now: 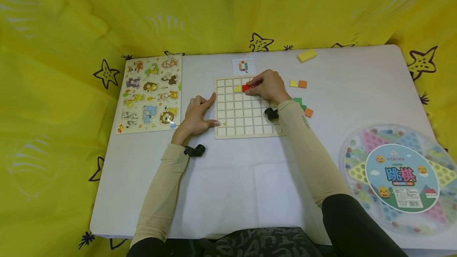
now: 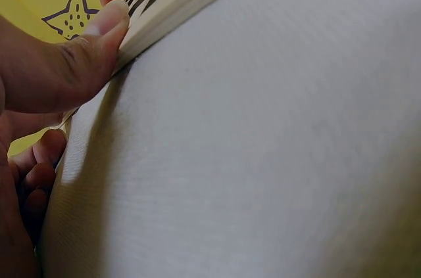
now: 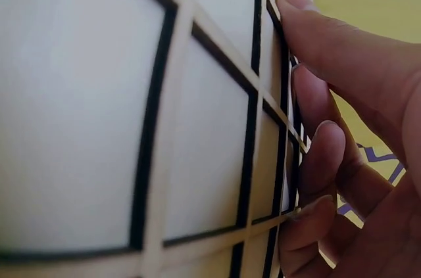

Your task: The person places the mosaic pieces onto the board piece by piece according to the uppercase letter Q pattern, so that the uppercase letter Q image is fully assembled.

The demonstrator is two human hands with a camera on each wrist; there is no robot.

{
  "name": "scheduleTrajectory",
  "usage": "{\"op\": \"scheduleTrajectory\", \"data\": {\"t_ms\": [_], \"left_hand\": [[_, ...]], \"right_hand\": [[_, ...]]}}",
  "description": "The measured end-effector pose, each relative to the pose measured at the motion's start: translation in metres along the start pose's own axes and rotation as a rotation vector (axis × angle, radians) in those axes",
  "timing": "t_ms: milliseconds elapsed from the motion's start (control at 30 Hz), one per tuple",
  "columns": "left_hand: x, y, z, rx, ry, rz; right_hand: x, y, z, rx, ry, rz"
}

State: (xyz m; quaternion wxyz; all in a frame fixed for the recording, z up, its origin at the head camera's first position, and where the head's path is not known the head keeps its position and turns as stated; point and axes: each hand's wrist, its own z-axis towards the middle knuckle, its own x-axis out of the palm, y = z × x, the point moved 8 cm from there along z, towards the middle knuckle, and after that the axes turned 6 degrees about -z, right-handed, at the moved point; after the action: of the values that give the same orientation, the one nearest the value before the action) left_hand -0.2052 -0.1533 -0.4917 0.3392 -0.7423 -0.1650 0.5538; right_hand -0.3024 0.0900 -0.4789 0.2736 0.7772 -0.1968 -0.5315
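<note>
A wooden grid board (image 1: 239,122) with many square cells lies in the middle of the table. In the head view a yellow tile (image 1: 237,89) sits in one of its upper cells. Just right of it, my right hand (image 1: 265,86) pinches a red square tile (image 1: 245,88) at the board's surface. The right wrist view shows the right fingers (image 3: 322,153) low over the cells, the tile itself hidden there. My left hand (image 1: 196,116) rests at the board's left edge, thumb and index finger spread apart. Its thumb (image 2: 99,54) presses the board's edge in the left wrist view.
Behind the board lies a pattern card (image 1: 243,66). Loose yellow, green and orange tiles (image 1: 302,84) lie to the right, with a yellow block (image 1: 306,55) farther back. An animal puzzle board (image 1: 150,94) is at left, a round game box (image 1: 401,177) at front right.
</note>
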Motion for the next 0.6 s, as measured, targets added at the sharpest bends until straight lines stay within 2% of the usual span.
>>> {"op": "scheduleTrajectory", "data": {"t_ms": [400,600], "left_hand": [[-0.001,-0.001,0.0,-0.006,-0.003,-0.008],[0.0,-0.001,0.0,-0.006,-0.004,-0.008]], "right_hand": [[0.001,0.002,-0.003,-0.029,0.007,0.043],[-0.013,-0.003,-0.009,-0.057,-0.037,0.136]]}}
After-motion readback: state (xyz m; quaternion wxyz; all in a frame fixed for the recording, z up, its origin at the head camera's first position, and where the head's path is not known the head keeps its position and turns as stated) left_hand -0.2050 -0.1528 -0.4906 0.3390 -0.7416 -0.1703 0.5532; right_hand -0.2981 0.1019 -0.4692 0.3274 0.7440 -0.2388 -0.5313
